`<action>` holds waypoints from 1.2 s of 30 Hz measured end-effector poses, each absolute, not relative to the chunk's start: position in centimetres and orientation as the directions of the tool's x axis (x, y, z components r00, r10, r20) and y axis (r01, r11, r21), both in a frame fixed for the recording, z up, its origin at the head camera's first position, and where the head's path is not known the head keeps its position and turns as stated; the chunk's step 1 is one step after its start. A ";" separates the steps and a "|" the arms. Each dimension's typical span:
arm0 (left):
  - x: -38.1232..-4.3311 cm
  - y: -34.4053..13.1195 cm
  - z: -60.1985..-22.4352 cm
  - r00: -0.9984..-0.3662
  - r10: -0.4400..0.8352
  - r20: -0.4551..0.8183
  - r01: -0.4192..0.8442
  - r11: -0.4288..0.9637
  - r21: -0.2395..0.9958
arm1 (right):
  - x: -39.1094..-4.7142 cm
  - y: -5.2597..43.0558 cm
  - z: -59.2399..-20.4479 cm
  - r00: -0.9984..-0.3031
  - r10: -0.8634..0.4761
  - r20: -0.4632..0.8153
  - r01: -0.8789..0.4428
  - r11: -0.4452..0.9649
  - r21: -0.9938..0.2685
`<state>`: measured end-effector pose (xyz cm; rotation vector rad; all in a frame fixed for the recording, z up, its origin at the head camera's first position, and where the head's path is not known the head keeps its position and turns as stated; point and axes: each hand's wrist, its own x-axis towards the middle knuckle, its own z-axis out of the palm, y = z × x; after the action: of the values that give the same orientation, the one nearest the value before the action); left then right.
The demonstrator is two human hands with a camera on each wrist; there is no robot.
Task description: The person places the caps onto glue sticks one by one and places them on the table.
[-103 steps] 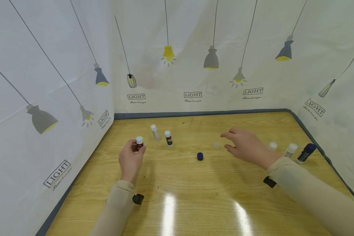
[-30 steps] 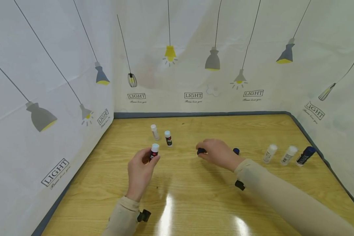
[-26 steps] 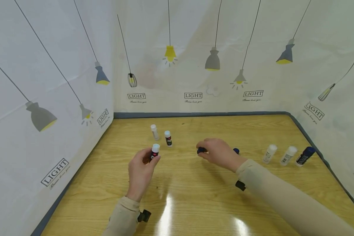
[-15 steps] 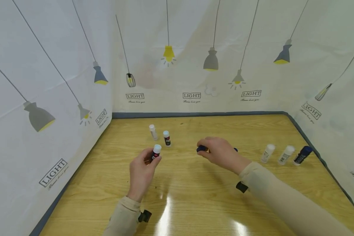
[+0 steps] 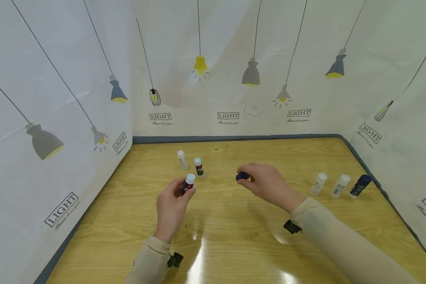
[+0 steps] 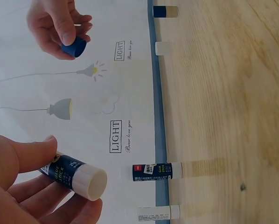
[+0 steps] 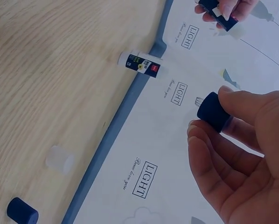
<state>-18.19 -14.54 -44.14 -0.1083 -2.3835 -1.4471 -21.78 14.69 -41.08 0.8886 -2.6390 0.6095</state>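
Observation:
My left hand holds a dark navy glue stick off the table, its white end pointing up. Its label and blunt white end show closely in the left wrist view. Thumb and fingers of my right hand pinch a navy blue cap, raised above the tabletop and apart from the glue stick. On the table in the right wrist view lie a translucent cap and a second blue cap; my right hand hides both in the head view.
Two glue sticks stand at the back left, one white and one dark. On the right are two white glue sticks and a dark one with a blue cap. Printed cloth walls surround the wooden table.
Over these frames my right hand has gone from spread fingers to pinching the blue cap and lifting it. My left hand has moved right with the glue stick.

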 end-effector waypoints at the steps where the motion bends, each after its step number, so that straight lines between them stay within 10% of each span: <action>1: -18.2 -14.5 -44.1 -0.936 -0.115 0.333 0.242 0.477 0.845 | -21.7 14.7 -41.0 -0.762 -0.504 0.406 -0.632 0.715 -0.299; 36: -17.5 -10.4 -43.8 -0.923 0.023 0.384 0.338 0.528 0.779 | -21.1 11.6 -38.6 -0.666 -0.543 0.511 -0.735 0.592 -0.330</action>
<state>-17.46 -10.39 -43.80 -0.2994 -2.4439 -1.3510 -21.06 11.64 -38.55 1.0327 -2.4663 0.7479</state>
